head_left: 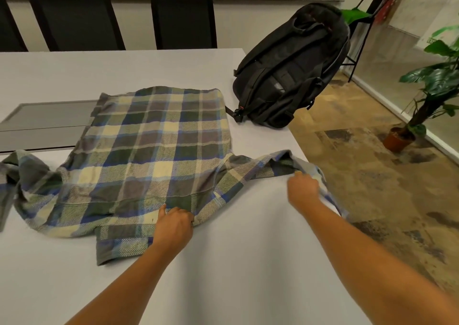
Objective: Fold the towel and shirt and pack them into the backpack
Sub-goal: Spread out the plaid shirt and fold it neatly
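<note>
**Near edge.** Left hand (173,225) rests at the shirt's (154,145) shoulder seam beside the collar. Its fingers (181,213) are curled and pinch the plaid cloth, prob. as an anchor so the body stays flat. Right hand (303,188), further right, grips the cuff end of the right sleeve (260,168) w/ fingers closed round it. The sleeve is drawn out twd. the desk (223,262) edge, likely set up for folding across the back.

**Middle.** Shirt lies back-up, spread on the desk, hem away from the person. The other sleeve (22,173) is bunched at far left, not yet folded. Towel: not in view. A grey inset panel (49,121) runs under the shirt's left edge.

**Far.** Backpack (290,71) stands at the desk's far right corner, straps facing the person, one strap just beside the hem. Its opening is hidden, so can't tell if unzipped. Nothing lies between shirt & backpack. Chairs (74,16) stand behind the desk and a potted plant (432,83) on the floor at right.
</note>
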A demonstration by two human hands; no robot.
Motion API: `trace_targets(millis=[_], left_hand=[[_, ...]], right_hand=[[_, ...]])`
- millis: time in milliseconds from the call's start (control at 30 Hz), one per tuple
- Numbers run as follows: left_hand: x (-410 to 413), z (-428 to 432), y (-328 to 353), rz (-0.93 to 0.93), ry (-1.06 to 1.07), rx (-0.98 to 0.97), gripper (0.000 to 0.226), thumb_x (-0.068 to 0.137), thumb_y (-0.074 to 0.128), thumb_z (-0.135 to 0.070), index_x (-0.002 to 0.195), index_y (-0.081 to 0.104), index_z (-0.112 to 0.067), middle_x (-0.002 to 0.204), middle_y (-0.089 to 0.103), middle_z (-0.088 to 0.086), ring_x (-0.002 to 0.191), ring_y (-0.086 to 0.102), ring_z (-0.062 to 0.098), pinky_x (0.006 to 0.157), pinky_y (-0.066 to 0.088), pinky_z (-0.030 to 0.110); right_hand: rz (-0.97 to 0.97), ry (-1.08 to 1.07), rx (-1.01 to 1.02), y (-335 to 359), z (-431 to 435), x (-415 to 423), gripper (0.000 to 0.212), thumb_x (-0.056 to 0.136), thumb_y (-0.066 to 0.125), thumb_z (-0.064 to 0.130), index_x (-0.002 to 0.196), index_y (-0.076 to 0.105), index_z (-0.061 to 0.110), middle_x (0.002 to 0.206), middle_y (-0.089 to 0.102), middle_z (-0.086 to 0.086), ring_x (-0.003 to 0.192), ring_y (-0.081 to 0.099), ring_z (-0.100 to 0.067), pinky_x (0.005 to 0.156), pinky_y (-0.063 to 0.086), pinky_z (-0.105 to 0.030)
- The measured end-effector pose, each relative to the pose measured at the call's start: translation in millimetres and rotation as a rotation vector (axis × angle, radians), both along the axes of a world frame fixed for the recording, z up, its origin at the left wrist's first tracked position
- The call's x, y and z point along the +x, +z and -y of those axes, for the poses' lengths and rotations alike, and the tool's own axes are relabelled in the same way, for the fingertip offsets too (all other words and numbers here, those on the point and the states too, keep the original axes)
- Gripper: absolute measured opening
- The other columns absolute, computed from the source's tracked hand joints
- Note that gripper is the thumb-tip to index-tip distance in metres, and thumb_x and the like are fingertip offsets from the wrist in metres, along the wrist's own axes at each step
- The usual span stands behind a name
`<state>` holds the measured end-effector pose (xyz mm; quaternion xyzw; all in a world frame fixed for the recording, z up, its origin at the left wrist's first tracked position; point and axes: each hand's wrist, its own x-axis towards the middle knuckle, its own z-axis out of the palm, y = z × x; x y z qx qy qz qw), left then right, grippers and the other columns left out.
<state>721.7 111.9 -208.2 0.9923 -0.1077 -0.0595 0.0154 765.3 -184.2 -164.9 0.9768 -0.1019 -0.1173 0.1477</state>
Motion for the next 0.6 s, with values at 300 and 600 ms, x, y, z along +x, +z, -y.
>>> trace_targets(millis=[300,600], left_hand=[[0.8,-4.5,-4.6,0.064,-0.006,-0.098,0.022,0.092,0.047,-0.019,0.086,0.069,-0.015,0.086,0.067,0.000,0.090,0.061,0.019,0.106,0.031,0.042],[-0.8,-5.5,1.7,0.076,-0.053,-0.197,0.020,0.094,0.048,-0.018,0.101,0.067,-0.014,0.098,0.065,0.000,0.093,0.060,0.019,0.102,0.035,0.034]], right_hand=[[0.420,0.462,0.283,-19.1,-83.1,6.2,0.048,0.072,0.071,0.002,0.116,0.055,0.013,0.120,0.056,-0.009,0.106,0.053,-0.027,0.079,0.045,-0.038],[-0.021,0.363,0.395,-46.0,-75.9,1.0,0.027,0.093,0.039,0.001,0.111,0.059,0.004,0.112,0.059,-0.014,0.103,0.057,-0.027,0.083,0.044,-0.032]])
